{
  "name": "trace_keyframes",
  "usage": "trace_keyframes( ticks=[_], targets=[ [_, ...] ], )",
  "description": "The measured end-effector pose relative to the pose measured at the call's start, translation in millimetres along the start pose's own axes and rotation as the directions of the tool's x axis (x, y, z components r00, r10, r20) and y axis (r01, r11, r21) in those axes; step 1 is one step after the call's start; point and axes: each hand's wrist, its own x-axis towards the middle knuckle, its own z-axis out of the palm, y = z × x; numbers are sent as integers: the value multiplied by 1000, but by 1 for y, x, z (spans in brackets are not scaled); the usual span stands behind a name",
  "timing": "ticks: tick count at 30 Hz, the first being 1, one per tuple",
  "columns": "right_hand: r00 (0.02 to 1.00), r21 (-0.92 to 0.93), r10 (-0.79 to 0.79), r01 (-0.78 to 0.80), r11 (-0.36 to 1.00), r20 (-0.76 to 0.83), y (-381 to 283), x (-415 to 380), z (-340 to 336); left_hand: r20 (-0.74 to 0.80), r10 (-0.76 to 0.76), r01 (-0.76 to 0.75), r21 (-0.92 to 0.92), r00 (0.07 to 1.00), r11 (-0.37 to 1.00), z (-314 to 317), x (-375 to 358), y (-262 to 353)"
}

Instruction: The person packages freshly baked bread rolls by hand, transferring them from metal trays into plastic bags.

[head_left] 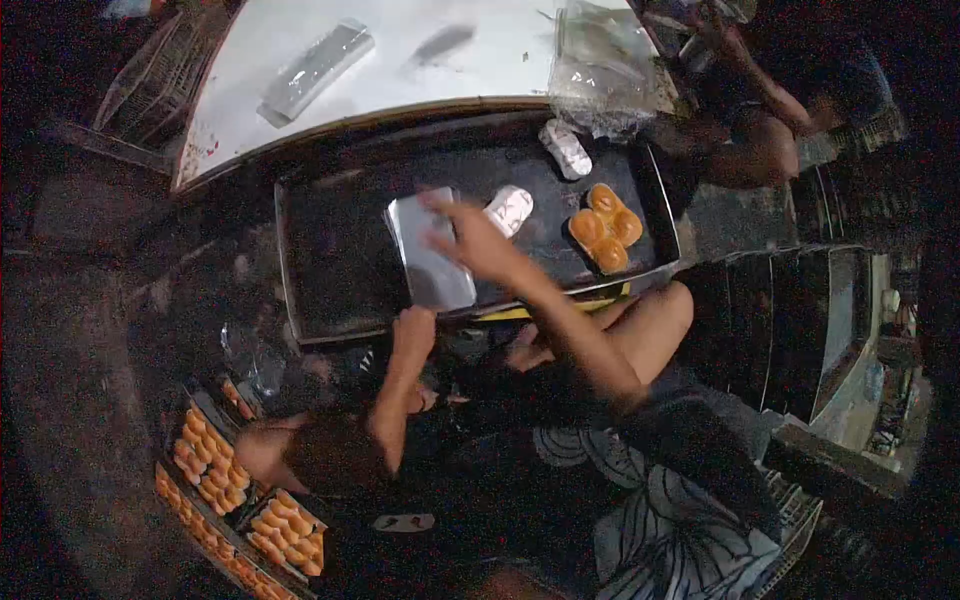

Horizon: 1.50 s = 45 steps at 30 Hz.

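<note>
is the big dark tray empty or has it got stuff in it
Not empty: the large black rectangular tray holds a golden-brown four-bun cluster and two small white objects.

We have a stack of shiny, silvery-grey plastic sheets (438,280) in the dark tray (335,245). It lies flat, slightly askew

Left hand (415,328) and right hand (478,240) at plastic sheets (432,268) in dark tray (335,235)
</note>
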Motion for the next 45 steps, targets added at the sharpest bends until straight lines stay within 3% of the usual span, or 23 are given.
trace_keyframes(
  ticks=[2,4,7,9,11,12,13,15,17,19,21,22,23,24,25,28,31,33,35,37,39,41,45],
  targets=[
    [896,64,330,-363,929,298,36,-86,48,-56,46,-53,-121,997,991,0,-2,-15],
    [898,169,104,-193,967,428,58,-148,81,-240,94,-180,-368,966,912,7,-5,-20],
    [938,134,324,-339,931,122,25,-158,77,-15,62,-53,-746,998,664,-42,-29,28],
    [867,186,498,-486,854,-17,21,-132,69,-116,66,-132,-779,991,614,-43,-31,41],
    [956,63,216,-207,976,-201,33,-117,65,-462,-167,-255,-715,871,651,-48,-33,54],
    [833,533,547,-500,682,81,21,-101,41,-448,-191,-202,-690,873,695,-58,-41,65],
    [619,730,623,-675,110,478,18,-88,24,-452,-192,-206,-691,871,693,-56,-41,72],
    [772,805,499,-551,220,393,32,-85,33,-446,-221,-269,-793,867,546,-50,-46,85],
    [840,972,542,147,-183,-25,6,-84,55,-323,-365,-194,-917,873,349,-22,-28,78],
    [841,787,441,28,-616,315,-3,-108,72,236,-235,-44,-612,943,-789,-10,-11,55],
    [791,843,358,-338,-419,495,19,-123,84,51,-30,13,-673,998,-739,-8,-11,26],
    [810,780,436,-544,309,392,34,-117,67,86,-192,-88,-660,978,-746,-5,-9,13],
    [936,498,314,-350,793,157,64,-104,47,126,-349,-188,-651,929,-735,-4,-9,4],
    [982,-33,165,-169,985,-91,95,-92,27,128,-351,-187,-654,928,-733,-11,-10,-3],
    [997,-784,-11,-50,619,-72,136,-66,21,80,-375,-271,-558,923,-784,-25,-11,-4],
    [923,-794,-302,365,486,238,203,-7,-11,79,-401,-341,-396,913,-853,-58,-17,8],
    [1000,-537,-13,24,843,24,150,7,-17,110,-382,-346,-254,917,-903,-69,-21,-4],
    [939,167,142,-93,982,-312,119,-31,6,160,-350,-335,-114,923,-935,-76,-20,-13],
    [780,879,622,-252,405,-63,107,-76,45,159,-367,-354,-106,916,-929,-65,-18,-21],
    [757,923,587,-382,41,287,55,-93,37,120,-252,-247,-53,960,-968,-60,-13,-24],
    [910,738,415,-279,614,-2,5,-88,26,155,-320,-304,-121,935,-945,-65,-13,-14],
    [993,33,112,-112,993,26,-32,-67,-6,176,-373,-342,-182,911,-922,-62,-14,0],
    [935,-121,272,-250,961,227,-50,-54,-8,-378,-549,-641,-630,746,-437,-68,-14,33]
  ],
)
